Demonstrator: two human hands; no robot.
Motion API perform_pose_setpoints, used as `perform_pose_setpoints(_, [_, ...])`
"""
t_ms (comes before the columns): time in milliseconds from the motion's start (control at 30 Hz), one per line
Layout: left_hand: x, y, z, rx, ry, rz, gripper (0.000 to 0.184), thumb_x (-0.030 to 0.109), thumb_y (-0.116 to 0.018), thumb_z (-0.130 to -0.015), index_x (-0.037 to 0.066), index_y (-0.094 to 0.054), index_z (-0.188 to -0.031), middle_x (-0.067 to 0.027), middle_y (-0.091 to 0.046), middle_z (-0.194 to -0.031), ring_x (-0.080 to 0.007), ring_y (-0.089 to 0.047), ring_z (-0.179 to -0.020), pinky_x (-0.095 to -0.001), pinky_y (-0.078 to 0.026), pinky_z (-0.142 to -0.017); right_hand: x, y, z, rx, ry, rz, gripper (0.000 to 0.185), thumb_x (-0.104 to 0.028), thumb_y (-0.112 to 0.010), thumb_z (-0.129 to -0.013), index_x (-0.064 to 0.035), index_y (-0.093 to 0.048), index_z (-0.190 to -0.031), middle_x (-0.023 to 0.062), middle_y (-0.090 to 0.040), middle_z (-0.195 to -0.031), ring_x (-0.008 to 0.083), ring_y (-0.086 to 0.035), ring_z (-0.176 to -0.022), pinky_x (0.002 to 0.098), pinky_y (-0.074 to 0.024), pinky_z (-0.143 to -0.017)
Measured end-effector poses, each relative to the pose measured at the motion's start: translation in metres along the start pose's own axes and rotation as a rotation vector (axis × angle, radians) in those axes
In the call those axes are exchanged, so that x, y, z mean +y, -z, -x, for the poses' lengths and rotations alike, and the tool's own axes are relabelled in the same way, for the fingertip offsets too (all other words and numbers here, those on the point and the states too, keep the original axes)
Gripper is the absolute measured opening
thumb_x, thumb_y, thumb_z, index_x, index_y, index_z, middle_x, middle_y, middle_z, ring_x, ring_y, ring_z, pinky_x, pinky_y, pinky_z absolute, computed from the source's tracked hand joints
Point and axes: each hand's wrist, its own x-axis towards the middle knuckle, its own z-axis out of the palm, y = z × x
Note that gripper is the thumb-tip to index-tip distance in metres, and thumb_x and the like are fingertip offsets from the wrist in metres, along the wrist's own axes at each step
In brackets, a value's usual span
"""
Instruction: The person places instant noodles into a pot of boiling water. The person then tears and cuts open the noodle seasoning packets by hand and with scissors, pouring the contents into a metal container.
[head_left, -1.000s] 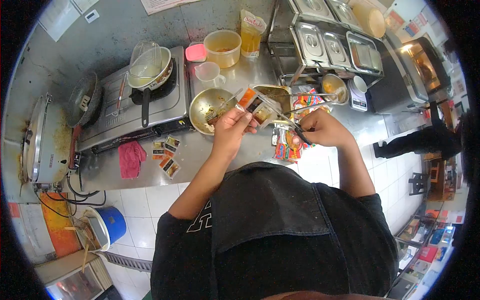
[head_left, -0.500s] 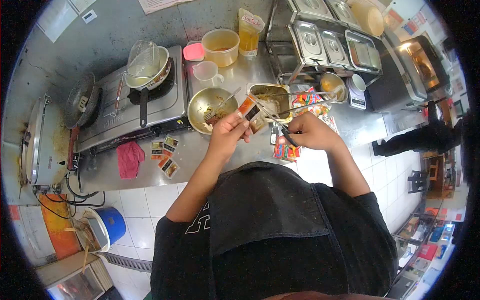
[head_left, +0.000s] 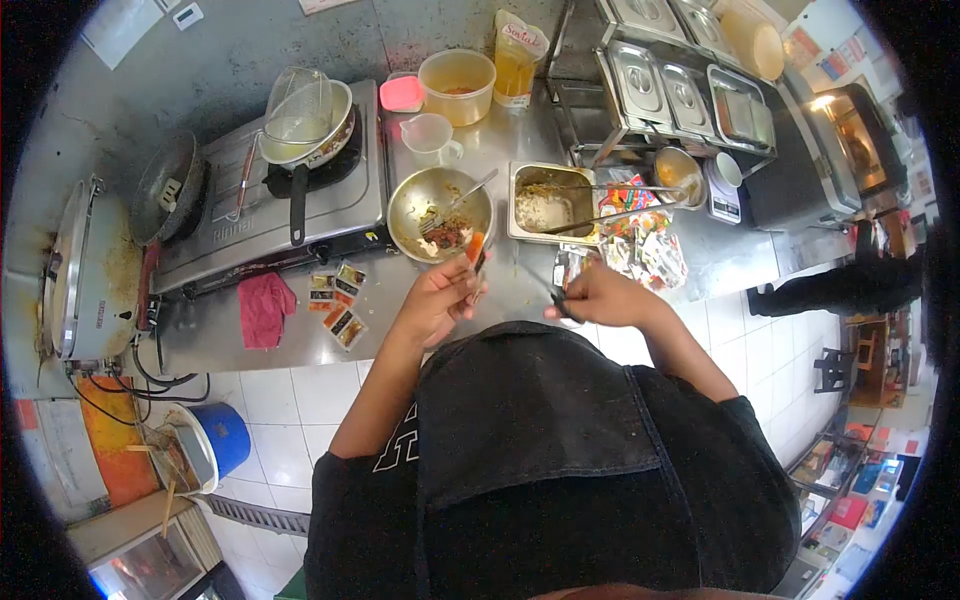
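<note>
Pinched in my left hand [head_left: 440,302] is a small orange and dark sachet [head_left: 477,253], just over the near right rim of a steel bowl [head_left: 405,215]. Inside the bowl are a fork [head_left: 462,200] and some reddish-brown food. My right hand [head_left: 603,296] is closed round the black handles of scissors [head_left: 565,302], whose blades are blurred and point up and left, apart from the sachet. Beyond it, a rectangular steel pan [head_left: 554,236] holds pale food, with long tongs [head_left: 610,214] across its right side. Several sachets [head_left: 336,305] lie on the counter at the left.
A stove [head_left: 225,230] with a white pan [head_left: 345,100] stands left, beside a pink cloth [head_left: 264,310]. Behind the bowl are a clear jug [head_left: 428,137] and a yellowish tub [head_left: 457,85]. Colourful packets [head_left: 650,255] lie right, near a scale [head_left: 724,205]. A person [head_left: 850,285] is far right.
My left hand has moved down and left with the sachet, which is turned more edge-on. The scissors have come away from the sachet and moved lower. The view has shifted slightly.
</note>
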Motion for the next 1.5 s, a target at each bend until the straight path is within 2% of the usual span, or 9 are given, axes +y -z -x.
perform_pose_setpoints(67, [0.002,0.012,0.004,0.029,0.024,0.026,0.022,0.006,-0.061,-0.099,0.005,-0.063,-0.121,-0.0016,-0.064,-0.086,-0.0107,-0.061,-0.071,-0.0259,-0.052,-0.059,-0.003,-0.016,0.000,-0.064,-0.112,0.181,0.063,-0.056,-0.066,-0.092,0.0003,-0.066,-0.064,0.0133,-0.055,-0.052,0.0247,-0.061,-0.057,0.0432,-0.0465,-0.062])
perform_pose_setpoints(100, [0.003,0.015,0.001,0.018,0.019,-0.001,0.019,0.006,-0.061,-0.099,0.004,-0.062,-0.118,-0.0027,-0.064,-0.087,-0.0113,-0.060,-0.070,-0.0256,-0.051,-0.058,0.018,-0.029,-0.013,-0.188,-0.181,0.259,0.074,-0.071,-0.053,-0.090,0.0002,-0.076,-0.088,0.0247,-0.070,-0.089,0.0394,-0.069,-0.095,0.0514,-0.0523,-0.083])
perform_pose_setpoints(267, [0.032,-0.009,-0.048,0.002,0.032,-0.403,0.004,0.006,-0.056,-0.100,0.005,-0.059,-0.102,-0.0044,-0.062,-0.081,-0.0109,-0.059,-0.067,-0.0250,-0.048,-0.057,0.068,-0.094,-0.067,0.014,-0.278,0.575,0.042,-0.040,-0.056,-0.095,-0.0033,-0.073,-0.107,0.0206,-0.068,-0.113,0.0355,-0.071,-0.098,0.0481,-0.0569,-0.080])
perform_pose_setpoints(433, [0.031,-0.004,-0.153,-0.060,-0.258,-1.403,0.017,0.008,-0.055,-0.096,0.002,-0.067,-0.106,-0.0173,-0.070,-0.088,-0.0304,-0.069,-0.082,-0.0371,-0.054,-0.071,0.044,-0.093,-0.081,-0.115,-0.306,0.662,0.041,-0.024,-0.055,-0.094,0.0056,-0.066,-0.121,0.0212,-0.056,-0.136,0.0329,-0.071,-0.105,0.0460,-0.0580,-0.082])
perform_pose_setpoints(533, [0.031,-0.040,-0.188,-0.068,-0.343,-1.821,0.027,0.011,-0.060,-0.088,0.004,-0.072,-0.111,-0.0229,-0.070,-0.104,-0.0414,-0.067,-0.099,-0.0478,-0.053,-0.086,0.023,-0.075,-0.079,-0.201,-0.307,0.688,0.035,-0.020,-0.055,-0.096,-0.0053,-0.071,-0.124,0.0196,-0.057,-0.139,0.0306,-0.063,-0.122,0.0421,-0.0580,-0.085])
perform_pose_setpoints(767, [0.017,-0.069,-0.215,-0.129,-0.434,-2.102,0.018,0.005,-0.057,-0.083,0.000,-0.072,-0.091,-0.0210,-0.071,-0.099,-0.0385,-0.067,-0.100,-0.0478,-0.055,-0.087,0.073,-0.078,-0.080,0.182,0.051,0.668,0.020,-0.018,-0.059,-0.093,-0.0040,-0.070,-0.103,0.0146,-0.066,-0.116,0.0335,-0.073,-0.084,0.0460,-0.0590,-0.067])
perform_pose_setpoints(1000, [0.016,-0.075,-0.206,-0.167,-0.634,-2.107,0.013,0.007,-0.058,-0.084,0.003,-0.070,-0.089,-0.0155,-0.069,-0.097,-0.0350,-0.064,-0.102,-0.0454,-0.055,-0.086,0.059,0.013,-0.079,0.938,-0.007,0.362,0.015,-0.020,-0.059,-0.094,-0.0080,-0.066,-0.100,0.0139,-0.067,-0.103,0.0370,-0.071,-0.080,0.0490,-0.0569,-0.067])
perform_pose_setpoints(1100, [0.013,-0.084,-0.204,-0.136,-0.678,-2.058,0.012,0.006,-0.058,-0.084,0.004,-0.069,-0.089,-0.0140,-0.068,-0.098,-0.0339,-0.063,-0.103,-0.0451,-0.055,-0.086,0.099,0.044,-0.110,0.640,0.034,0.458,0.017,-0.018,-0.057,-0.095,-0.0069,-0.067,-0.101,0.0158,-0.071,-0.098,0.0379,-0.070,-0.084,0.0506,-0.0558,-0.073])
perform_pose_setpoints(1500, [0.009,-0.075,-0.200,-0.034,-0.649,-1.975,0.018,0.005,-0.055,-0.085,0.003,-0.070,-0.095,-0.0151,-0.069,-0.101,-0.0352,-0.062,-0.105,-0.0459,-0.052,-0.090,0.101,0.066,-0.116,0.550,0.281,0.460,0.017,-0.015,-0.060,-0.087,-0.0052,-0.072,-0.093,0.0200,-0.071,-0.088,0.0413,-0.068,-0.087,0.0501,-0.0535,-0.079])
